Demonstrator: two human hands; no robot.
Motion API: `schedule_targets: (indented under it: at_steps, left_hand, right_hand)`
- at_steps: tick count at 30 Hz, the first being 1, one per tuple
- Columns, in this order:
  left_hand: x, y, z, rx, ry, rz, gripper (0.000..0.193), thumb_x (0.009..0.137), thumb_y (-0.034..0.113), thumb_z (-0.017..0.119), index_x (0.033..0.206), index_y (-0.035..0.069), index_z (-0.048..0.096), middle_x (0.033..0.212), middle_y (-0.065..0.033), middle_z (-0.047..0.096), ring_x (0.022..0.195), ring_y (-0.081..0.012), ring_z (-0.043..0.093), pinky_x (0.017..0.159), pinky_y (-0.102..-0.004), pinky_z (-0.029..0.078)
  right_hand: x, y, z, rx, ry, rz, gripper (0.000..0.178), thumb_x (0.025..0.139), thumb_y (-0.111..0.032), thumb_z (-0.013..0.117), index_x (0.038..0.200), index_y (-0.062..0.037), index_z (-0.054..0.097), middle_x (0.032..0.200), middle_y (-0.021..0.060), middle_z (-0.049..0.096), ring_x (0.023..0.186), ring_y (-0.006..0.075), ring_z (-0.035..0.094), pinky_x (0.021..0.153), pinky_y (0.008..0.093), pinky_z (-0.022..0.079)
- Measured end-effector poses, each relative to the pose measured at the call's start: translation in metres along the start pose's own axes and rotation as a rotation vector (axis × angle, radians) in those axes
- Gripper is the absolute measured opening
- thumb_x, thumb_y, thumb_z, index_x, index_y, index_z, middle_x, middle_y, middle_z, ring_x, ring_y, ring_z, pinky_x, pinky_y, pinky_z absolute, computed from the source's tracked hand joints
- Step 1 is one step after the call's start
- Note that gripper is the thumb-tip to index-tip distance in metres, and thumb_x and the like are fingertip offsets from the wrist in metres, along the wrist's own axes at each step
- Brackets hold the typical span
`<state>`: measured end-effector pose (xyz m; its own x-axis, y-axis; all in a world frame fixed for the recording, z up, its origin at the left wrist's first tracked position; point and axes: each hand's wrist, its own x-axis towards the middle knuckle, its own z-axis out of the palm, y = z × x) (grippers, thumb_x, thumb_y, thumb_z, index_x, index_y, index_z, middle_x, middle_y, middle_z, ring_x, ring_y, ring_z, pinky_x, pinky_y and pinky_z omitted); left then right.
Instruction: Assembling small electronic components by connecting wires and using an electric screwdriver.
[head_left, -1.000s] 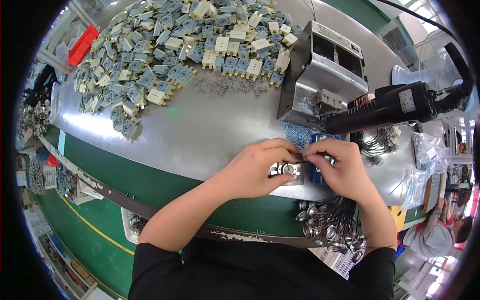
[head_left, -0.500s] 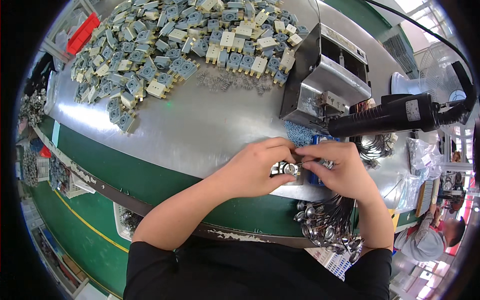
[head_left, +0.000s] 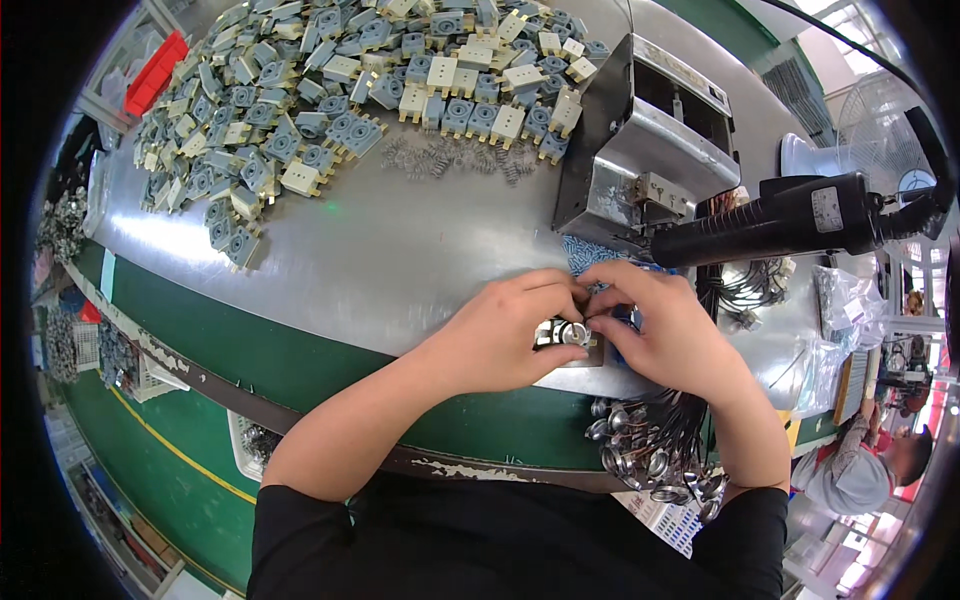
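My left hand (head_left: 515, 330) is closed round a small metal-and-black round part (head_left: 566, 334), gripped between thumb and fingers over a small plate at the bench's front edge. Right beside it, my right hand (head_left: 650, 325) has thumb and fingertips pinched together, touching the part's right side. What the right fingertips hold, if anything, is hidden. Just beyond the hands lies a pile of small blue screws (head_left: 590, 252), partly covered by the right hand. A blue holder, mostly hidden, sits behind the right fingers.
A heap of grey and cream switch-like blocks (head_left: 340, 95) fills the far left, with loose springs (head_left: 460, 157) along its near edge. A metal screw feeder (head_left: 650, 140) and a black electric screwdriver (head_left: 780, 225) stand at right. Metal cups on black wires (head_left: 660, 455) hang over the front edge.
My right hand has shifted slightly left and closer to the part, its fingers more bent. The left hand keeps its grip. The whole view has shifted slightly.
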<state>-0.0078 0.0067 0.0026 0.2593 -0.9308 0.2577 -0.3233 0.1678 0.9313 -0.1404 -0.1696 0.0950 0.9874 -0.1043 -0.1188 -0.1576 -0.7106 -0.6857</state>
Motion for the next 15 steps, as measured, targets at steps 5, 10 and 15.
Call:
schedule_targets:
  at_steps: [5,10,15]
  left_hand:
    - [0.0,0.002,-0.001,0.055,-0.013,-0.028,0.034,0.079,0.01,0.091,0.104,0.002,0.069,0.119,-0.0164,0.071,0.112,-0.036,0.072,0.094,-0.0433,0.058]
    - [0.001,0.002,0.002,0.035,0.008,0.009,0.033,0.079,0.008,0.09,0.108,0.003,0.075,0.121,-0.0146,0.073,0.113,-0.0337,0.072,0.096,-0.042,0.059]
    - [0.0,-0.002,0.001,0.043,0.0,0.07,0.031,0.08,0.006,0.088,0.11,0.004,0.079,0.125,-0.014,0.074,0.114,-0.0324,0.073,0.097,-0.0415,0.059]
  right_hand:
    - [-0.006,0.009,0.006,-0.09,0.035,-0.121,0.041,0.086,0.0,0.074,0.126,-0.0038,0.064,0.097,0.0155,0.076,0.091,0.0389,0.075,0.081,0.0448,0.059]
    - [-0.012,0.011,0.011,-0.336,0.21,-0.28,0.038,0.084,-0.005,0.078,0.12,-0.0029,0.068,0.095,0.0134,0.075,0.084,0.0338,0.074,0.075,0.0415,0.058]
    - [-0.043,0.005,-0.008,-0.352,0.51,-0.629,0.027,0.081,-0.008,0.085,0.102,-0.0048,0.069,0.084,0.0075,0.07,0.073,0.0286,0.067,0.066,0.0396,0.052]
